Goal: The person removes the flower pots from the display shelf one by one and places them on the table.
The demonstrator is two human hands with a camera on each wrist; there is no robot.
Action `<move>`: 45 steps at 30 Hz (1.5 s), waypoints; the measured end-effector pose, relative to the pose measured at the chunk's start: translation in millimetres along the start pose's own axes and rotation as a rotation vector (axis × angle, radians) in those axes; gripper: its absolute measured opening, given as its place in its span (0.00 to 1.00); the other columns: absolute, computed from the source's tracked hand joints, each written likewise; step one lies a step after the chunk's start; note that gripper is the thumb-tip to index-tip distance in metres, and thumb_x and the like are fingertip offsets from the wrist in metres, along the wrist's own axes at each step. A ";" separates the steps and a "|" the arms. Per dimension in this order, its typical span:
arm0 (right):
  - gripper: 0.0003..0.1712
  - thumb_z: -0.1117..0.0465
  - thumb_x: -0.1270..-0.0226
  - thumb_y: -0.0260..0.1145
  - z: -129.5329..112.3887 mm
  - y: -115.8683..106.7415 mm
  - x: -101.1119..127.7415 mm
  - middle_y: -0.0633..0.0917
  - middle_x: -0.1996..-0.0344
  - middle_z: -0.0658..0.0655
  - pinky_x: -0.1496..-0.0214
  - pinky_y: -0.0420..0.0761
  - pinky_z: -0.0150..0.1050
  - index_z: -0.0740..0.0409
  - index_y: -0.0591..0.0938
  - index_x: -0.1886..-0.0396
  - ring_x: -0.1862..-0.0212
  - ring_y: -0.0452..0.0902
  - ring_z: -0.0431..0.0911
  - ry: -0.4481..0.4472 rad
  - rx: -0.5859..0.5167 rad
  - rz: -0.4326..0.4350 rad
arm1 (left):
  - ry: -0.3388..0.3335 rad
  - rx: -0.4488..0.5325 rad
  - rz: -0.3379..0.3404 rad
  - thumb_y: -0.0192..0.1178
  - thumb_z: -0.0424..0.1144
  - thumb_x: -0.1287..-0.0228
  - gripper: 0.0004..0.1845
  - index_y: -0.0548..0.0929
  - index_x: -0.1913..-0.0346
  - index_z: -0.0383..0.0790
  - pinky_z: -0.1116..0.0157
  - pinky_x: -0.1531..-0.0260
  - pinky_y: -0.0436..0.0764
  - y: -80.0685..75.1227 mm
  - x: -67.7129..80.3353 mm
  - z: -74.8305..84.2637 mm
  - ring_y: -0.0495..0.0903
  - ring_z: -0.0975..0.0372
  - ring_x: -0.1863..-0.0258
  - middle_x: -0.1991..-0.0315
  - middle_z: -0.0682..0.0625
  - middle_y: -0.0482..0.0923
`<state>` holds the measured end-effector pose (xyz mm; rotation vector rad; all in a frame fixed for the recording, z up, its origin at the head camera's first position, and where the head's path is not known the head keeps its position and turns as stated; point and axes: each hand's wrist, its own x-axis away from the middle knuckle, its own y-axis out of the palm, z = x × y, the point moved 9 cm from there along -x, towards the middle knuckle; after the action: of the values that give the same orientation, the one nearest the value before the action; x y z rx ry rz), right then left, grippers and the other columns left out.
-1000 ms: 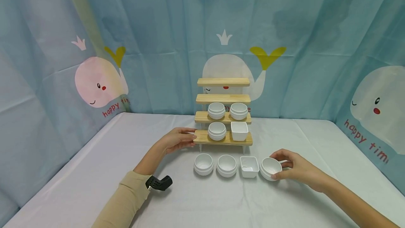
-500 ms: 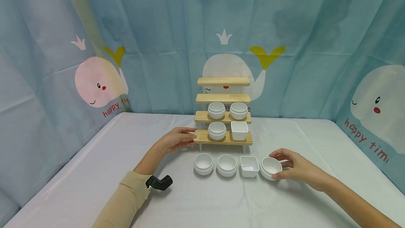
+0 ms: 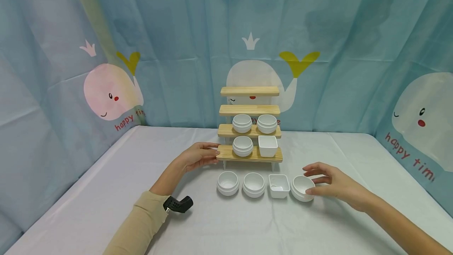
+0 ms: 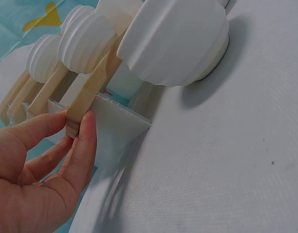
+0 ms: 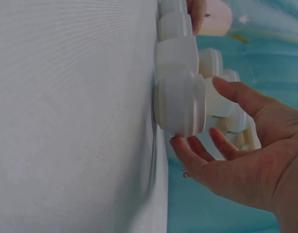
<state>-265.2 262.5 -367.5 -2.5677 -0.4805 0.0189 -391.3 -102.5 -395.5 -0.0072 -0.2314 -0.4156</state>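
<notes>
**Stepped rack steadied; end bowl released**

The surface (image 3: pixel 106 192) lies bare left and right of the stepped rack (image 3: pixel 249 153). The rack's legs are mostly hidden behind its lowest board. Left hand (image 3: pixel 196 156) pinches that board's left end. Right hand (image 3: pixel 334 186), fingers spread loose, sits just beside the end round bowl (image 3: pixel 302 187), rightmost in the front row; contact unclear.

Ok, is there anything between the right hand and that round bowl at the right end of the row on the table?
Nothing visible. The right hand sits beside the round bowl, fingers spread next to its rim, with no object between them. The square dish stands on the bowl's far side, away from the hand.
</notes>
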 end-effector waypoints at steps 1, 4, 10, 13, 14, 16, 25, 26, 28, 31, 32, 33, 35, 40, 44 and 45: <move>0.39 0.61 0.33 0.76 -0.5 -0.7 0.2 0.76 0.33 0.71 0.44 0.86 0.41 0.68 0.70 0.28 0.36 0.78 0.61 -0.004 -0.002 0.001 | -0.001 -0.001 0.000 0.56 0.26 0.22 0.29 0.63 0.23 0.22 0.71 0.58 0.90 0.1 0.2 0.0 0.86 0.64 0.63 0.51 0.42 0.81; 0.38 0.60 0.31 0.75 -2.2 -2.7 0.7 0.75 0.32 0.71 0.44 0.87 0.40 0.69 0.70 0.27 0.36 0.78 0.62 -0.014 -0.007 0.006 | -0.002 -0.004 0.001 0.56 0.26 0.22 0.29 0.63 0.23 0.22 0.71 0.58 0.90 0.3 0.2 0.0 0.86 0.64 0.63 0.51 0.42 0.81; 0.37 0.58 0.27 0.72 -5.5 -7.6 1.5 0.75 0.32 0.72 0.41 0.87 0.47 0.69 0.69 0.26 0.36 0.79 0.61 -0.002 -0.002 0.023 | -0.006 -0.005 0.005 0.57 0.27 0.22 0.29 0.64 0.23 0.23 0.71 0.58 0.90 -0.3 -0.2 -0.7 0.86 0.64 0.63 0.51 0.42 0.81; 0.36 0.58 0.25 0.71 -6.7 -10.6 2.0 0.75 0.32 0.71 0.40 0.87 0.50 0.68 0.69 0.26 0.36 0.80 0.61 0.006 0.010 0.035 | -0.007 -0.006 0.005 0.57 0.27 0.22 0.29 0.64 0.23 0.23 0.71 0.57 0.90 -0.6 -0.4 -1.1 0.86 0.64 0.63 0.51 0.42 0.81; 0.35 0.58 0.25 0.70 -7.6 -11.3 2.2 0.75 0.32 0.71 0.40 0.87 0.50 0.69 0.69 0.26 0.36 0.80 0.61 -0.001 0.013 0.036 | -0.007 -0.006 0.005 0.57 0.27 0.22 0.29 0.64 0.23 0.23 0.71 0.57 0.90 -0.7 -0.5 -1.2 0.86 0.64 0.63 0.51 0.42 0.81; 0.34 0.58 0.24 0.70 -8.8 -13.0 2.5 0.76 0.32 0.71 0.41 0.86 0.46 0.69 0.70 0.27 0.36 0.80 0.61 -0.011 0.018 0.045 | -0.006 -0.007 0.004 0.57 0.27 0.21 0.29 0.64 0.23 0.23 0.71 0.57 0.90 -0.8 -0.7 -1.4 0.86 0.64 0.63 0.51 0.42 0.81; 0.32 0.55 0.23 0.69 -14.0 -20.2 4.4 0.76 0.32 0.68 0.43 0.82 0.30 0.65 0.72 0.27 0.42 0.83 0.38 -0.028 0.007 0.085 | 0.000 0.000 -0.002 0.56 0.26 0.21 0.29 0.63 0.23 0.23 0.71 0.57 0.90 -0.1 -0.3 -1.0 0.86 0.65 0.62 0.51 0.42 0.81; 0.33 0.55 0.23 0.70 -14.6 -20.7 4.4 0.76 0.31 0.68 0.43 0.82 0.30 0.65 0.72 0.27 0.43 0.83 0.35 -0.030 0.005 0.086 | 0.000 0.001 -0.002 0.56 0.26 0.21 0.29 0.63 0.23 0.23 0.71 0.57 0.90 -0.1 -0.2 -0.9 0.86 0.65 0.62 0.51 0.42 0.81; 0.33 0.55 0.23 0.70 -15.4 -21.9 4.5 0.76 0.31 0.68 0.43 0.82 0.30 0.65 0.71 0.27 0.44 0.82 0.32 -0.032 -0.001 0.093 | 0.000 0.001 -0.002 0.56 0.26 0.21 0.29 0.63 0.23 0.23 0.71 0.57 0.90 0.1 0.0 -0.9 0.86 0.65 0.62 0.51 0.42 0.81; 0.33 0.55 0.23 0.69 -16.4 -23.9 5.0 0.75 0.31 0.68 0.44 0.82 0.29 0.65 0.71 0.27 0.44 0.82 0.31 -0.034 -0.002 0.105 | 0.001 0.001 -0.004 0.56 0.26 0.21 0.29 0.63 0.23 0.23 0.71 0.57 0.90 0.2 0.0 -0.9 0.86 0.65 0.62 0.51 0.42 0.82; 0.33 0.55 0.23 0.69 -17.0 -24.7 5.2 0.75 0.31 0.68 0.44 0.82 0.29 0.65 0.71 0.27 0.44 0.81 0.31 -0.036 -0.002 0.110 | 0.001 0.001 -0.003 0.56 0.26 0.21 0.29 0.63 0.23 0.23 0.71 0.57 0.90 0.1 0.0 -1.0 0.86 0.65 0.62 0.51 0.42 0.82; 0.32 0.55 0.23 0.69 -17.4 -25.3 5.4 0.75 0.31 0.68 0.44 0.82 0.28 0.65 0.71 0.27 0.44 0.81 0.31 -0.038 -0.003 0.113 | 0.001 0.000 -0.003 0.56 0.26 0.21 0.29 0.63 0.23 0.23 0.71 0.57 0.90 0.1 0.0 -1.0 0.86 0.65 0.62 0.51 0.42 0.82; 0.31 0.55 0.23 0.69 -18.2 -26.7 6.0 0.76 0.31 0.67 0.44 0.81 0.28 0.63 0.72 0.27 0.44 0.81 0.30 -0.041 0.001 0.122 | 0.000 -0.001 -0.004 0.56 0.27 0.21 0.29 0.63 0.23 0.23 0.71 0.56 0.90 0.1 -0.2 -1.1 0.86 0.65 0.62 0.51 0.42 0.82; 0.29 0.56 0.22 0.68 -20.8 -29.7 7.9 0.78 0.33 0.61 0.45 0.81 0.26 0.61 0.73 0.28 0.44 0.81 0.29 -0.060 0.001 0.140 | -0.005 -0.005 -0.002 0.57 0.27 0.21 0.29 0.64 0.23 0.23 0.70 0.56 0.90 0.5 -0.3 -1.0 0.86 0.64 0.62 0.50 0.41 0.82; 0.28 0.57 0.21 0.68 -22.2 -31.0 8.7 0.79 0.35 0.56 0.45 0.81 0.26 0.61 0.73 0.28 0.44 0.81 0.29 -0.070 0.001 0.143 | -0.004 -0.006 -0.004 0.57 0.27 0.21 0.29 0.64 0.23 0.23 0.70 0.56 0.90 0.3 -0.3 -0.9 0.86 0.64 0.62 0.50 0.42 0.82; 0.28 0.57 0.21 0.68 -22.3 -31.4 8.8 0.79 0.35 0.56 0.45 0.81 0.26 0.61 0.73 0.28 0.44 0.81 0.28 -0.070 0.002 0.143 | -0.004 -0.006 -0.004 0.57 0.27 0.21 0.29 0.64 0.23 0.23 0.70 0.56 0.90 0.2 -0.4 -0.9 0.86 0.64 0.62 0.50 0.42 0.82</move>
<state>-265.0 279.7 -331.9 -2.6014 -0.3212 0.1605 -391.4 -102.2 -396.5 -0.0137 -0.2339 -0.4202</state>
